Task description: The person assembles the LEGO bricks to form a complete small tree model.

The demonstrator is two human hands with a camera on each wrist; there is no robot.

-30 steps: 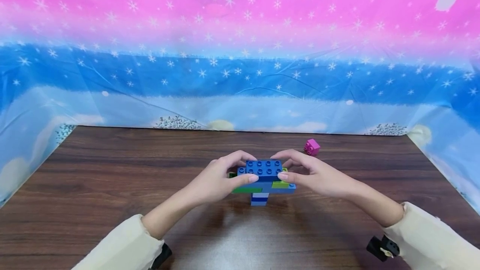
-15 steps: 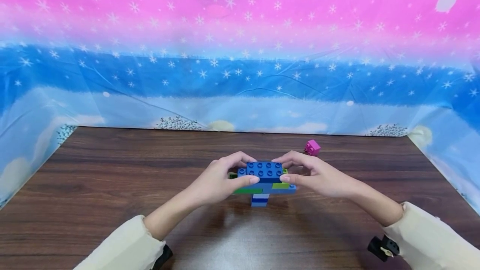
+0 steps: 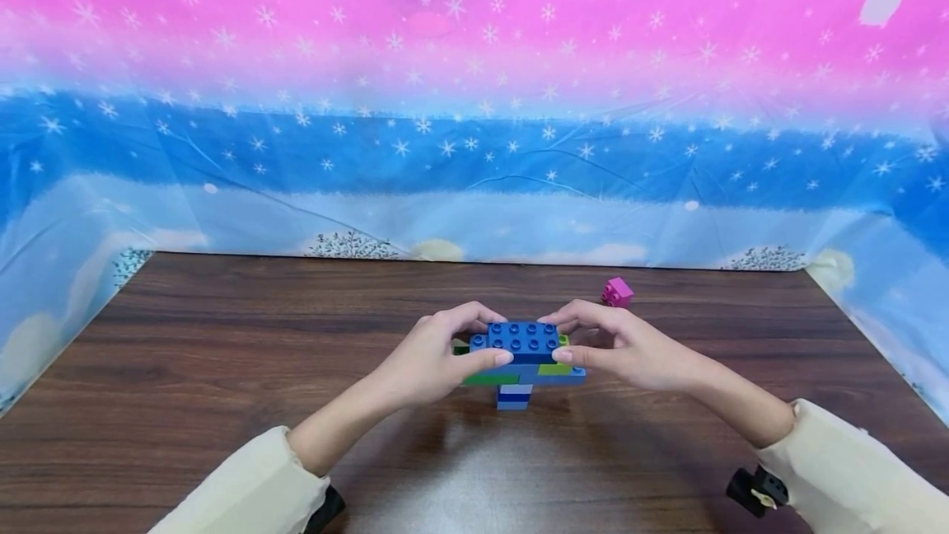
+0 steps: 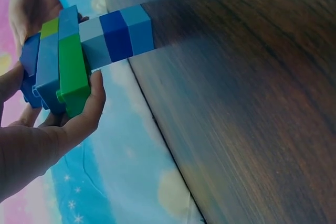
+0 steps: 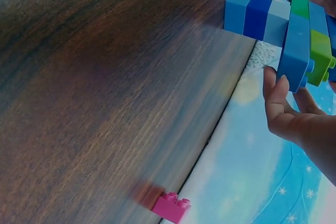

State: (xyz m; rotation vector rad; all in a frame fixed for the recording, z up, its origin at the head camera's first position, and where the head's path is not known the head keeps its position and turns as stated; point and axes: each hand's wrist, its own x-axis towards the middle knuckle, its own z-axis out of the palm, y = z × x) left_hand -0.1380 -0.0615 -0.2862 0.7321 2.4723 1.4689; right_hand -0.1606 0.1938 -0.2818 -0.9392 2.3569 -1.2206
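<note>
In the head view a T-shaped stack of toy bricks (image 3: 513, 395) stands upright at mid-table. Its narrow column has light and dark blue bricks. Across the column lie a green brick (image 4: 73, 72), a lime brick (image 5: 319, 53) and lighter blue bricks. A dark blue eight-stud brick (image 3: 523, 338) sits on top. My left hand (image 3: 426, 357) grips the stack's left end, thumb in front, fingers behind and below. At the right end, my right hand (image 3: 638, 348) holds it with thumb in front and fingers behind. The far fingertips are partly hidden in the head view.
A pink brick (image 3: 618, 292) lies on its side toward the back right of the brown wooden table (image 3: 259, 336). Behind the table hangs a pink and blue snowflake cloth (image 3: 445, 147), which also rises at both sides.
My right fingertips have shifted slightly right along the top brick. My left hand keeps its hold, and the stack stays in about the same place.
</note>
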